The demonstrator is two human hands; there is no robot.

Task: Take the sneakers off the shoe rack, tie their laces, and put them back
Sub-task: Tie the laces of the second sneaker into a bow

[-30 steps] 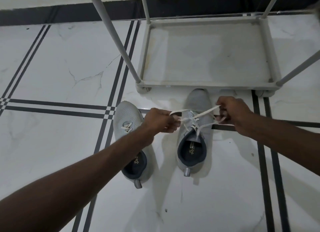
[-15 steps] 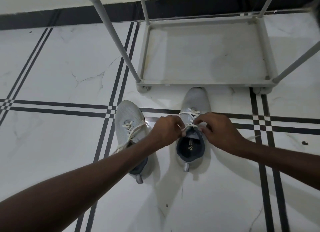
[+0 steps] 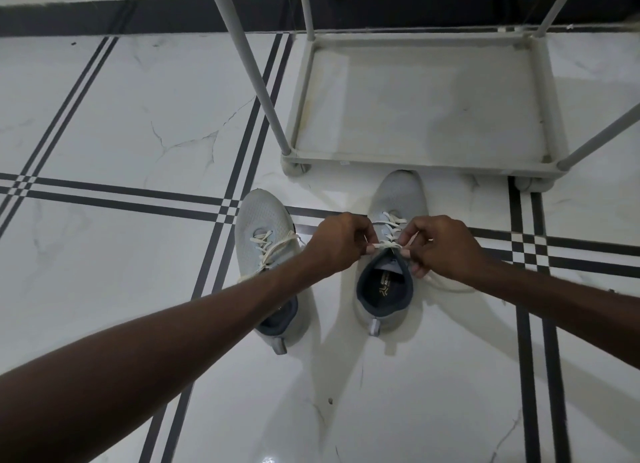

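Note:
Two light grey sneakers stand side by side on the tiled floor, toes toward the shoe rack. Over the tongue of the right sneaker, my left hand and my right hand each pinch its white laces close together. A loose lace end trails on the floor to the right of that shoe. The left sneaker sits beside it with its white laces loose across the top; my left forearm covers its middle.
The rack's bottom shelf holds nothing; its grey poles rise at the corners. White marble tiles with dark stripe lines cover the floor. A dark skirting band runs along the wall behind.
A second ago my hands were spread apart, pulling the right sneaker's laces taut. They have come together over the tongue and now hold the laces close to the shoe.

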